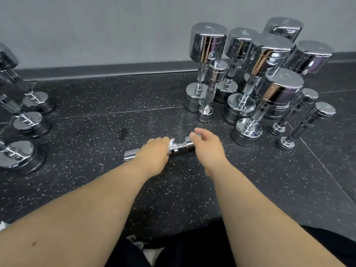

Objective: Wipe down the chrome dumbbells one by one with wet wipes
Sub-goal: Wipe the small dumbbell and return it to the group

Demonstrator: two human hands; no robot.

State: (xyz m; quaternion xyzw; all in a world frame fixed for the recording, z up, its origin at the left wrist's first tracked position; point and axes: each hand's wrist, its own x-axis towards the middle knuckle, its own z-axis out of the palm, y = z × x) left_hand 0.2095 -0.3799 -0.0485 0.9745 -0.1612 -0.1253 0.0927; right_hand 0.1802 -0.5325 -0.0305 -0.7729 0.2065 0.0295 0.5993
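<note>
A small chrome dumbbell (181,147) lies on its side on the floor (96,132), right in front of the person. One end points left and the other points right and a bit away.

The left hand (152,155) is on the bar of the dumbbell. Its fingers are curled down round the bar, with a white wipe (172,142) under them. A little bit of the wipe sticks out at the fingertips. The left end of the dumbbell shows past the wrist.

The right hand (208,149) is on the right end of the dumbbell. Its fingers bend over the far side of the end and the thumb is on the near side. It looks like it is holding that end, but the hand is a bit blurry, so this is not sure.

The floor is black with small white specks. A grey wall (96,26) is behind it.

On the right, close to the wall, a bunch of dumbbells (248,74) stand on end, packed close. Some are big and fat. Three thin ones stand among them, one at the front left of the bunch and two at the far right. There are marks on the flat tops, but they are too blurry to read.

On the left, a row (28,122) of more dumbbells stands on end too, well apart from the bunch.

At the bottom, something white (152,253) lies between the person's black clothes (192,247). It is hard to say what it is.
</note>
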